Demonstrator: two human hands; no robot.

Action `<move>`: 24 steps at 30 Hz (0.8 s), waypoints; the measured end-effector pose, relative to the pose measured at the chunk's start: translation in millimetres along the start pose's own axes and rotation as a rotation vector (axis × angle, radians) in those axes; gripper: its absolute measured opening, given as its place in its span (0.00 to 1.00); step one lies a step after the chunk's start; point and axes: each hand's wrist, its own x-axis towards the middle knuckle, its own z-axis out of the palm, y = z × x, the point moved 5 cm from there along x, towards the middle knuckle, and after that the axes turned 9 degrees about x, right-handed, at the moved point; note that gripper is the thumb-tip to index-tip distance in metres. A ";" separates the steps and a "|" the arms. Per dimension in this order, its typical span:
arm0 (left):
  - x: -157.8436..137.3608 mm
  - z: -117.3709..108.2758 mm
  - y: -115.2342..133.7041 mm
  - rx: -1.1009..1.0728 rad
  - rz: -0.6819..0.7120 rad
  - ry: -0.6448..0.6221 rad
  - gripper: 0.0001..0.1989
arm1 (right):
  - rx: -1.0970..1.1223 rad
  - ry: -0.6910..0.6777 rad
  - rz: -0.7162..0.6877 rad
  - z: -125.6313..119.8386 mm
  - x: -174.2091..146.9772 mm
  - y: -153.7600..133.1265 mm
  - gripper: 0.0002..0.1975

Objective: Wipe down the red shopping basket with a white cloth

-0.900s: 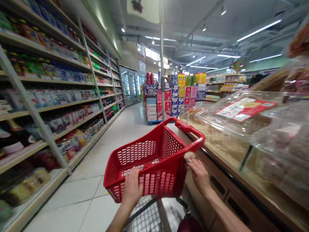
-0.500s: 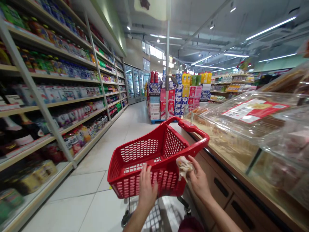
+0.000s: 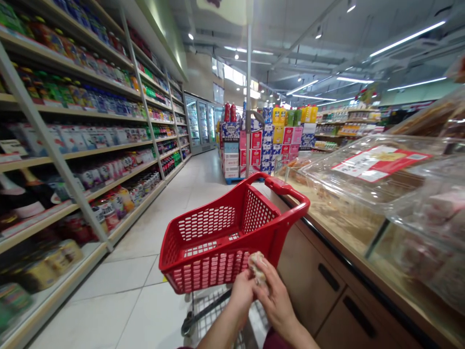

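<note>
Beside the red cart [image 3: 268, 242], the right hand [image 3: 274, 293] has its fingers clamped on a crumpled pale wad [image 3: 257, 263]. The left hand [image 3: 241, 293] meets it; its fingers are partly hidden, so I cannot tell their grip. A bench [image 3: 308, 274] stands right of the cart.

Glossy plastic basket [image 3: 217, 277], crumpled matt wipe [image 3: 257, 264]

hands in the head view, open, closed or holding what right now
Left hand: curled; whether it grips anything cannot be told.
Right hand: closed, holding a crumpled whitish wad.
</note>
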 end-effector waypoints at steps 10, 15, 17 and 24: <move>-10.0 -66.0 70.0 1.233 0.641 0.523 0.23 | -0.384 0.480 -0.163 -124.2 89.7 45.0 0.21; 8.3 -133.6 74.4 1.703 0.493 0.696 0.26 | -0.421 0.347 -0.288 -100.2 106.5 71.1 0.15; 11.9 -141.8 69.8 1.750 0.510 0.675 0.27 | -0.394 0.244 -0.301 -74.0 83.3 78.6 0.13; 12.1 -137.9 67.3 1.719 0.522 0.653 0.28 | -0.347 0.190 -0.292 -65.2 86.9 53.1 0.11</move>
